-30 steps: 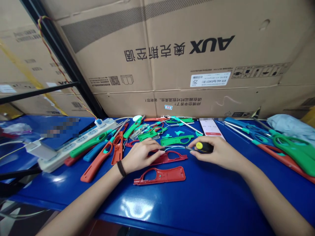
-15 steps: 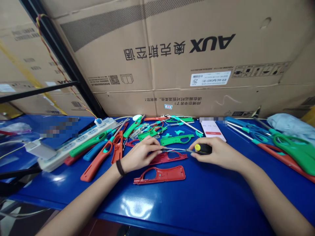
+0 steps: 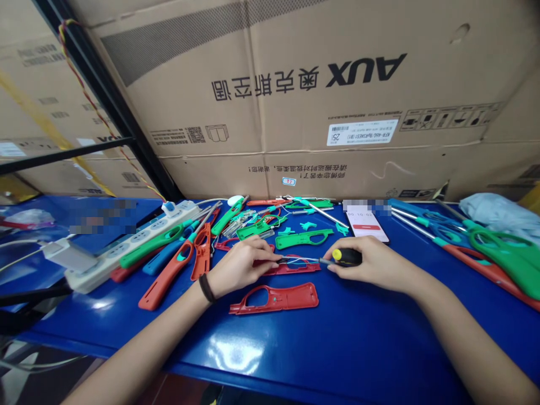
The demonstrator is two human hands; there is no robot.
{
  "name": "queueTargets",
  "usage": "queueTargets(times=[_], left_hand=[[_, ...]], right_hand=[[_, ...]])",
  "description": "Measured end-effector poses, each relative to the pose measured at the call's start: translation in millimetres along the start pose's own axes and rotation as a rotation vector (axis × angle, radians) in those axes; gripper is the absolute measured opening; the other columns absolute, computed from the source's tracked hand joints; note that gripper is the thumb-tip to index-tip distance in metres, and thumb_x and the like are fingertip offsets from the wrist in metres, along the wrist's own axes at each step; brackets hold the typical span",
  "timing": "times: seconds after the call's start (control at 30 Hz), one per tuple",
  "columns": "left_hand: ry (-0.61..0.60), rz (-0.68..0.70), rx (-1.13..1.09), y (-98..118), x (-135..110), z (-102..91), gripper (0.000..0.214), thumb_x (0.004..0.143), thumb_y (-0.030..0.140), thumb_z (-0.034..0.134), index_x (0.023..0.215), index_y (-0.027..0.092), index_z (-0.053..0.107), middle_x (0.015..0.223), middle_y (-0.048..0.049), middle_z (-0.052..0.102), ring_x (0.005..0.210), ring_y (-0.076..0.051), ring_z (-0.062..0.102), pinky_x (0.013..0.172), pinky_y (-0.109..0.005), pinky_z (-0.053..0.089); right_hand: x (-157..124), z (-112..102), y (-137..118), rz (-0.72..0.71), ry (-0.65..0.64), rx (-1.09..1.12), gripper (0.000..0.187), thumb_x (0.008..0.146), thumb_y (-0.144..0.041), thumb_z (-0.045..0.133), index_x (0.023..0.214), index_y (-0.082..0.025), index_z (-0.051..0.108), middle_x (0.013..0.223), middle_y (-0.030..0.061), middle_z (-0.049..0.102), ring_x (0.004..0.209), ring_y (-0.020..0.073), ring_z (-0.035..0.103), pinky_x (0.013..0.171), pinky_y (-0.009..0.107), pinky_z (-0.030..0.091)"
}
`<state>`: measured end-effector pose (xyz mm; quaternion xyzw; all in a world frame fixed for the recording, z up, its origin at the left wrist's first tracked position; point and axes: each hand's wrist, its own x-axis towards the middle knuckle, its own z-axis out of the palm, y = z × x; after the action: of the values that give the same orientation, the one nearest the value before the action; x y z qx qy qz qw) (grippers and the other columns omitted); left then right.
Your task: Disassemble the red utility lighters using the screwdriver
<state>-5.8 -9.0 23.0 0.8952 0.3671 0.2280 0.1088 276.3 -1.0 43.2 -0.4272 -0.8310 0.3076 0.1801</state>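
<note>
My right hand (image 3: pixel 371 263) grips a black screwdriver with a yellow end (image 3: pixel 345 257), its metal shaft lying level and pointing left. My left hand (image 3: pixel 238 265) is closed, pinching small thin wires at the screwdriver's tip, right over a red lighter shell half (image 3: pixel 295 267). A second red shell half (image 3: pixel 276 299) lies flat on the blue table (image 3: pixel 337 337) just in front of my hands. A green shell half (image 3: pixel 301 239) lies just behind them.
Long red, green and blue lighters (image 3: pixel 169 264) and a white power strip (image 3: pixel 130 242) lie at the left. More long lighters (image 3: pixel 485 247) lie at the right. A phone (image 3: pixel 366 224) lies behind my right hand. Big cardboard boxes (image 3: pixel 295 95) wall off the back.
Both hands have edged slightly toward me and down, bringing the screwdriver tip and wires onto the red shell half. The screwdriver has levelled out.
</note>
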Motion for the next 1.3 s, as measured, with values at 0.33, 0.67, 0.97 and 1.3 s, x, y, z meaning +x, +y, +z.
queueTargets(times=[0.33,0.67,0.97,1.3], left_hand=[[-0.015,-0.064,-0.073,1.3,1.7,-0.7,0.020,0.088,0.022,0.053,0.099,0.016,0.069,0.091,-0.0072,0.066,0.081,-0.016,0.063,0.075,-0.030,0.052],[0.092,-0.066,0.013,4.2,1.9,2.0,0.018,0.086,0.021,0.053,0.095,0.016,0.068,0.088,-0.0056,0.066,0.079,-0.016,0.062,0.073,-0.030,0.052],[0.184,0.017,0.006,5.7,1.0,8.4,0.016,0.085,0.021,0.056,0.093,0.017,0.069,0.088,-0.0048,0.066,0.078,-0.014,0.063,0.072,-0.027,0.052],[0.157,0.005,-0.099,5.4,0.8,11.8,0.016,0.086,0.024,0.057,0.096,0.018,0.068,0.087,-0.0038,0.064,0.079,-0.013,0.060,0.074,-0.025,0.050]], right_hand=[[1.5,1.3,2.2,-0.006,0.010,-0.022,0.018,0.077,-0.032,0.059,0.090,-0.021,0.067,0.091,0.0021,0.069,0.083,0.0198,0.062,0.073,0.029,0.046],[5.4,9.0,10.8,-0.104,0.154,-0.203,0.017,0.080,-0.036,0.061,0.089,-0.022,0.064,0.092,0.0042,0.066,0.085,0.0209,0.060,0.075,0.032,0.045],[41.0,36.1,-23.5,-0.248,0.169,-0.327,0.013,0.085,-0.024,0.060,0.097,-0.023,0.062,0.096,0.0020,0.066,0.084,0.0193,0.058,0.078,0.035,0.039],[45.3,46.3,-14.4,-0.261,0.058,-0.250,0.007,0.086,-0.021,0.056,0.091,-0.022,0.061,0.094,0.0010,0.068,0.088,0.0188,0.059,0.086,0.037,0.036]])
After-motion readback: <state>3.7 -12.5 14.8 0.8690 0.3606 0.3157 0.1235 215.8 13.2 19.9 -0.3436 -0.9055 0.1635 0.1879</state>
